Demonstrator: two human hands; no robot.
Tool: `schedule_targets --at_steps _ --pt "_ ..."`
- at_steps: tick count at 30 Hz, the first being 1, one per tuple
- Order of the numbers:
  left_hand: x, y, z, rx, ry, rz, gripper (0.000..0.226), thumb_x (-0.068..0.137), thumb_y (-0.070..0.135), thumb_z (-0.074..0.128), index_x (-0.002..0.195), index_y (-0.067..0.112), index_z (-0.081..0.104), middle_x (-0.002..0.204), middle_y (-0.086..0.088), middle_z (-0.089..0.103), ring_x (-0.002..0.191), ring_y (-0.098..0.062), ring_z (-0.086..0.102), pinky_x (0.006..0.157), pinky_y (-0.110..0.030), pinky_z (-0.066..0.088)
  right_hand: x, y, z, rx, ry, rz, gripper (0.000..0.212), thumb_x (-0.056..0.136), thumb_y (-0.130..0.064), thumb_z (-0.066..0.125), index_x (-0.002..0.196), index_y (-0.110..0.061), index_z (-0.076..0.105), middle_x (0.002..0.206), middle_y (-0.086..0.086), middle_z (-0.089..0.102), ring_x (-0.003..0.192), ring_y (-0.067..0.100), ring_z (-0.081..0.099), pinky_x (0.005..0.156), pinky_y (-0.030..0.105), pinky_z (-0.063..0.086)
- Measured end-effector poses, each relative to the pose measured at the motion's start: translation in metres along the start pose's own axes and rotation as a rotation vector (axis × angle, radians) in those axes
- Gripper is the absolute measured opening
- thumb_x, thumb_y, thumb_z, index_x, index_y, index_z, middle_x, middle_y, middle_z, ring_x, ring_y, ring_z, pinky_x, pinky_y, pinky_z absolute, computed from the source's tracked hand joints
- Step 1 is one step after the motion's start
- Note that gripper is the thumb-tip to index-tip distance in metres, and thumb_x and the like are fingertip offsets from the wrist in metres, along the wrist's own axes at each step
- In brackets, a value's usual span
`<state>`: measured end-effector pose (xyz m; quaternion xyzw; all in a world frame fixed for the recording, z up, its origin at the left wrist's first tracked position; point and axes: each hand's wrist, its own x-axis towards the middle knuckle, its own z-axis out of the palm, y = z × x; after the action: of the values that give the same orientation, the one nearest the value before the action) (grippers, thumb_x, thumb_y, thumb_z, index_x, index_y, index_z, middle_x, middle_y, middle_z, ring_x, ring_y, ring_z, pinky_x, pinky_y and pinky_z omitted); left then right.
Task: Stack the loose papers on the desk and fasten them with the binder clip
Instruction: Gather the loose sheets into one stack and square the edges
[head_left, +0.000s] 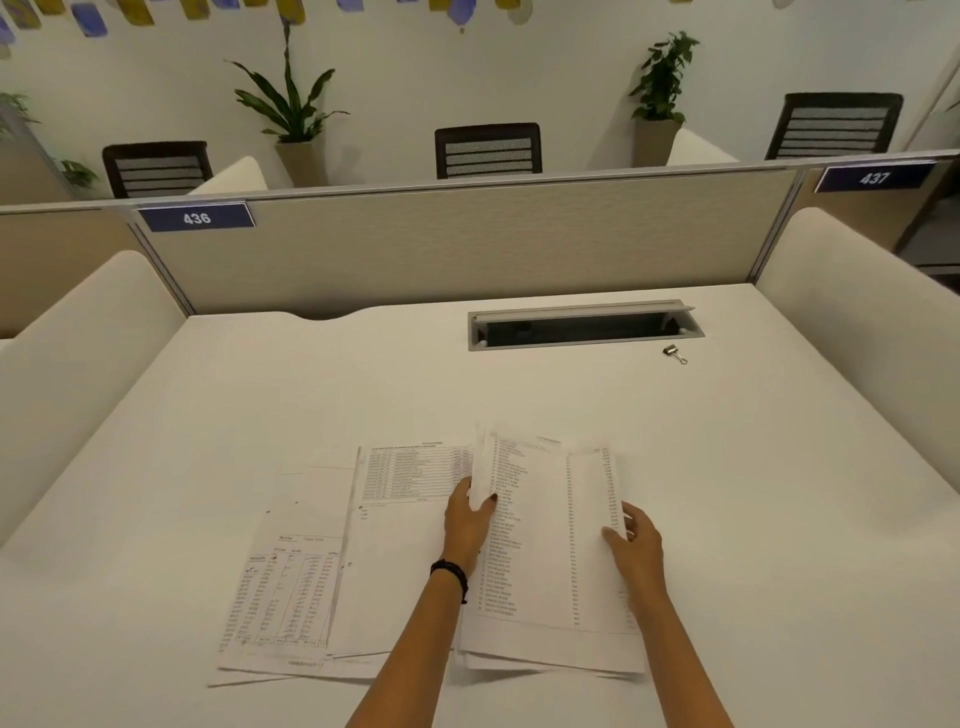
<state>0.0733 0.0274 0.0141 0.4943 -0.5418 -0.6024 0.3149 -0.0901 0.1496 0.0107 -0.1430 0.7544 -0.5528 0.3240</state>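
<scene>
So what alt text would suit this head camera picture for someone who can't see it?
Two bare hands, left hand and right hand, grip a sheaf of printed papers over a white desk. More loose sheets lie to the left, and a small binder clip sits untouched at far right.

Desk (260, 395): white top, bounded at rear by beige partition.
Cable tray (584, 328): grey, recessed in top at rear right, lid raised.
Binder clip (675, 353): small, laid on bare top just right of cable tray, well apart from papers.
Loose papers (311, 571): printed sheets, spread overlapping at near centre-left.
Paper stack (550, 597): laid just right of loose papers, near edge touching top.
</scene>
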Motion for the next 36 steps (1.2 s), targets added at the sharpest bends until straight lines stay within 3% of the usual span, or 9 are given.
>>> schedule_targets --at_steps 6,9,14,19,26,29,36 --pt "-0.007 0.05 0.002 -0.047 -0.051 0.184 0.02 0.092 0.017 0.054 0.112 0.021 0.054 0.108 0.0 0.064 0.098 -0.02 0.063 0.073 -0.022 0.057 -0.007 -0.038 -0.004 0.152 0.083 -0.132 0.047 0.085 0.006 0.053 0.128 -0.012 0.045 0.115 0.013 0.059 0.097 0.025 0.058 0.085 0.036 0.049" --pt "-0.012 0.068 0.004 -0.061 -0.037 0.293 0.021 0.092 0.022 0.054 0.113 0.021 0.055 0.106 0.005 0.064 0.094 -0.014 0.066 0.07 -0.022 0.057 -0.011 -0.06 -0.009 0.194 0.114 -0.24 0.037 0.084 0.004 0.055 0.119 -0.009 0.052 0.109 0.011 0.063 0.094 0.026 0.061 0.079 0.034 0.052" --pt "-0.015 0.091 0.008 -0.084 -0.025 0.394 0.024 0.092 0.02 0.053 0.114 0.028 0.051 0.106 0.011 0.062 0.093 -0.009 0.064 0.068 -0.018 0.056 -0.017 -0.087 -0.017 0.236 0.144 -0.404 0.018 0.085 -0.001 0.058 0.101 -0.009 0.06 0.099 0.009 0.064 0.087 0.024 0.061 0.07 0.02 0.055" --pt "-0.015 0.099 0.011 -0.082 -0.032 0.396 0.033 0.088 0.02 0.059 0.114 0.035 0.047 0.107 0.016 0.059 0.094 -0.007 0.061 0.064 -0.012 0.054 -0.018 -0.087 -0.019 0.272 0.101 -0.391 0.023 0.084 -0.004 0.062 0.106 -0.01 0.059 0.102 0.004 0.064 0.093 0.023 0.06 0.08 0.031 0.051" --pt "-0.013 0.08 0.014 -0.086 -0.047 0.345 0.037 0.088 0.022 0.059 0.123 0.027 0.048 0.115 0.007 0.06 0.102 -0.011 0.06 0.071 -0.017 0.056 -0.012 -0.074 -0.019 0.166 0.063 -0.315 0.027 0.083 -0.008 0.065 0.109 -0.004 0.058 0.107 0.007 0.062 0.095 0.026 0.058 0.086 0.036 0.05" --pt "-0.013 0.07 0.015 -0.068 -0.057 0.309 0.031 0.089 0.022 0.058 0.117 0.032 0.049 0.112 0.01 0.06 0.103 -0.013 0.06 0.078 -0.023 0.056 -0.008 -0.064 -0.017 0.103 0.055 -0.265 0.02 0.084 -0.01 0.064 0.102 -0.002 0.06 0.106 0.013 0.065 0.094 0.032 0.059 0.087 0.041 0.051" --pt "-0.016 0.073 0.021 -0.086 -0.008 0.294 0.039 0.088 0.023 0.058 0.125 0.021 0.046 0.115 0.002 0.058 0.103 -0.019 0.059 0.074 -0.022 0.053 -0.014 -0.075 -0.017 0.112 0.105 -0.335 0.009 0.086 -0.01 0.061 0.092 -0.003 0.062 0.095 0.009 0.064 0.083 0.029 0.059 0.075 0.032 0.048"
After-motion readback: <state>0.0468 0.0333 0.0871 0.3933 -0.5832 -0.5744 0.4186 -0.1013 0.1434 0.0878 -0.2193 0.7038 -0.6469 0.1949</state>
